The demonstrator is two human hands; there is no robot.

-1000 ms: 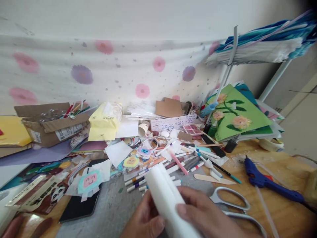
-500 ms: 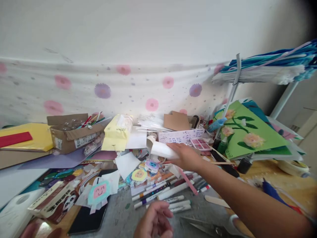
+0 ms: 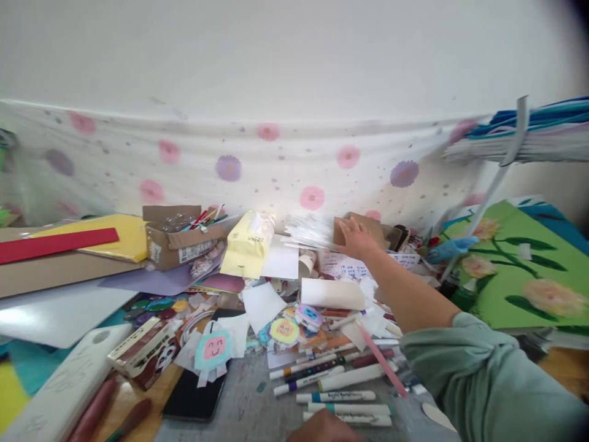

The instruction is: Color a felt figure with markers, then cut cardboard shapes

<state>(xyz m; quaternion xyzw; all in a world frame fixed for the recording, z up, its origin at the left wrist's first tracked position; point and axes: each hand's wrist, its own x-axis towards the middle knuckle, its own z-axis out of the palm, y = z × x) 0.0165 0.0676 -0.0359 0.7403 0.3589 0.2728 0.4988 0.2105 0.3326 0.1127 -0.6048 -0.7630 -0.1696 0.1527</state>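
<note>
My right hand (image 3: 358, 239) reaches to the back of the table. Its fingers are stretched out over a brown cardboard piece (image 3: 372, 228), touching or just in front of it; I cannot tell which. Below that arm lies a curled white paper roll (image 3: 332, 293), held by neither hand. Only the back of my left hand (image 3: 324, 427) shows at the bottom edge, its fingers hidden, close to several acrylic markers (image 3: 350, 408). Small paper cutouts with drawn faces, among them a yellow one (image 3: 284, 331) and a pink and teal one (image 3: 214, 351), lie left of the markers.
A cardboard box (image 3: 184, 242), a yellow tissue pack (image 3: 248, 245) and a bundle of white strips (image 3: 309, 230) stand along the back. A black phone (image 3: 196, 393) and a panda-printed box (image 3: 145, 353) lie left. A green flower picture (image 3: 519, 270) leans at right.
My right hand has let go of the white paper roll and moved back to the cardboard. My left hand has sunk mostly below the frame. The view has turned left.
</note>
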